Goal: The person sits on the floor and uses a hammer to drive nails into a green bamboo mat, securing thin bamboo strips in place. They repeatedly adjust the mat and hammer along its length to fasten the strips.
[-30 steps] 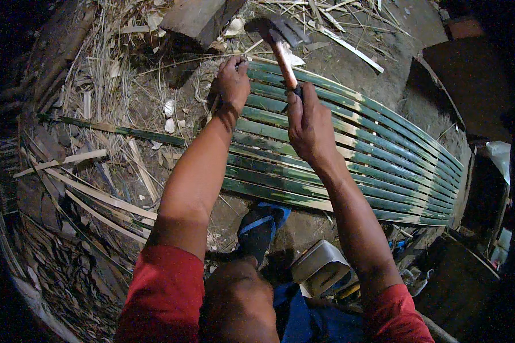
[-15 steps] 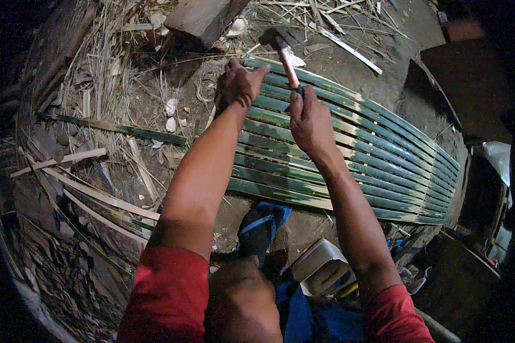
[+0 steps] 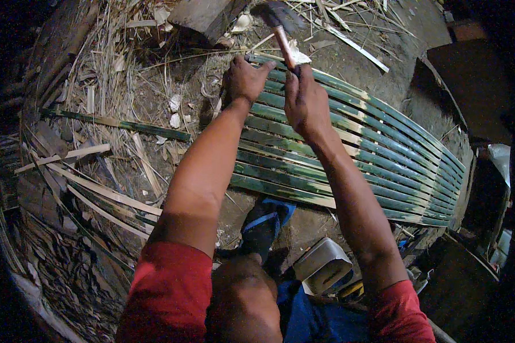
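A panel of green bamboo slats (image 3: 383,151), laid side by side with narrow gaps, stretches from the middle toward the right. At its far left corner my left hand (image 3: 247,80) is closed on the end of a bamboo slat, with the thumb along the top; part of the fingertips is hidden. My right hand (image 3: 307,106) grips the handle of a hammer (image 3: 284,47) above the far slats. The dark hammer head is blurred and hangs beyond the panel's far edge, apart from the bamboo.
A thick wood block (image 3: 206,20) lies beyond my left hand. Straw and shavings (image 3: 111,68) cover the ground at left, with a loose green strip (image 3: 117,123) and pale strips (image 3: 106,197). A light rectangular container (image 3: 324,263) stands near my sandalled foot (image 3: 263,226).
The hammer has risen away from the slats, with my right hand moving slightly farther out. My left hand stays at the slat's end, and the whole view has shifted a little.
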`<state>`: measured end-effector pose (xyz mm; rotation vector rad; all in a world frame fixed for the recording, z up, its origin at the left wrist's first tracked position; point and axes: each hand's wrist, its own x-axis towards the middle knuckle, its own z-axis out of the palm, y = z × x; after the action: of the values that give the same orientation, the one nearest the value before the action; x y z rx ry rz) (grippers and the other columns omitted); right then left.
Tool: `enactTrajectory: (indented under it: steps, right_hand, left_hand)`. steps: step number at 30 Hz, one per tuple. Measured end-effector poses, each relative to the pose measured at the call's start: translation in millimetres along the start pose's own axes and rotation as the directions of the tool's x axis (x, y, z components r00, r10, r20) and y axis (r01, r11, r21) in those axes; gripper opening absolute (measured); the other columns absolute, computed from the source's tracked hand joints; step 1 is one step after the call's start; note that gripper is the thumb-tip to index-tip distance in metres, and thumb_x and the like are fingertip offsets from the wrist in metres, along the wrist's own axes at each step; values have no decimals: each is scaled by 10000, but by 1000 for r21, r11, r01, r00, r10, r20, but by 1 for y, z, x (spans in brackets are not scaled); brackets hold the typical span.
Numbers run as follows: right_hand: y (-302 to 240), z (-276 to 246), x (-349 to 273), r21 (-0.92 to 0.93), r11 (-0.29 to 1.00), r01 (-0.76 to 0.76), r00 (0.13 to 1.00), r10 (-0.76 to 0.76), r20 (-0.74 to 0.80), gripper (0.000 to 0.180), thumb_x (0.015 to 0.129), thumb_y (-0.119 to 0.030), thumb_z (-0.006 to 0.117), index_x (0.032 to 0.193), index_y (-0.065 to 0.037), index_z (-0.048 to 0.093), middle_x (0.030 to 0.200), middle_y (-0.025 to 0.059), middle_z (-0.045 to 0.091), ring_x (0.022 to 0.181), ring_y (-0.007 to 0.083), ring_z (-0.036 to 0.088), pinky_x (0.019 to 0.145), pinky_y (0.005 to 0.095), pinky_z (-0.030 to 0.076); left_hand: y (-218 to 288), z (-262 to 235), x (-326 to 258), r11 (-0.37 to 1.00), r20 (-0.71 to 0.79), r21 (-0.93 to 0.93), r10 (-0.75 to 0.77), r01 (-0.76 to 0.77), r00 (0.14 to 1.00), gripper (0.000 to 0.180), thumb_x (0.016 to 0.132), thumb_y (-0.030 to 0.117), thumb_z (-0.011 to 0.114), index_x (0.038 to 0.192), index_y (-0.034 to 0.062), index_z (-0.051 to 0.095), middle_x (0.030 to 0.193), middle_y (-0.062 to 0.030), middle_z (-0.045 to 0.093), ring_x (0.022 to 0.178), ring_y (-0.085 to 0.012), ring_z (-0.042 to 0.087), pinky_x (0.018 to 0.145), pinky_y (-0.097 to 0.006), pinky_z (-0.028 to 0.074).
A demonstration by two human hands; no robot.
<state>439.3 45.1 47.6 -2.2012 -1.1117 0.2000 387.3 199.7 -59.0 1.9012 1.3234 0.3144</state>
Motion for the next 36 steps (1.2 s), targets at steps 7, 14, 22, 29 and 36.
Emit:
enactTrajectory:
  steps: [7, 14, 22, 29, 36]
  right_hand:
    - [9, -12, 21, -175, 951, -253, 937, 286, 200, 343, 1012, -323, 436, 1124, -10, 522, 887, 328, 650, 857, 531, 611, 746, 600, 460]
    - [30, -27, -116, 4, 985, -175, 960, 170, 221, 258, 1000, -277, 516, 1125, -53, 532, 775, 271, 648, 725, 482, 633, 610, 553, 480]
    - [-96, -71, -236, -34, 964, 265, 810, -204, 550, 258, 942, -303, 596, 1020, -57, 594, 816, 230, 656, 763, 454, 628, 659, 513, 492]
    - [-196, -99, -236, -106, 855, 508, 585, -251, 771, 276, 863, -318, 703, 964, -62, 681, 864, 172, 699, 796, 374, 668, 713, 433, 523]
    - [-341, -114, -225, -149, 557, 817, 388, -340, 856, 251, 831, -299, 735, 905, -64, 686, 805, 137, 704, 755, 320, 693, 678, 427, 530]
  left_hand:
    - [-4, -3, -13, 975, -229, -43, 204, -219, 952, 930, 674, 520, 830, 1314, -42, 459, 1186, -286, 612, 1091, -439, 603, 963, -497, 466]
    - [-91, -145, -124, 974, -66, 24, 225, -224, 972, 479, 843, 271, 694, 1265, 68, 591, 1088, -176, 675, 1000, -335, 647, 881, -429, 504]
    - [-204, -361, -377, 995, 66, 87, 47, -53, 997, 275, 886, 242, 652, 1065, 39, 702, 917, -130, 723, 825, -190, 673, 772, -365, 517]
    - [-394, -325, -611, 911, 249, 409, -157, 43, 956, 287, 832, 269, 654, 846, -17, 676, 894, -172, 700, 834, -309, 667, 774, -425, 521]
    - [-402, -210, -676, 931, 14, 296, -228, 213, 974, 311, 837, 292, 651, 936, -3, 631, 972, -174, 668, 899, -329, 637, 803, -439, 513]
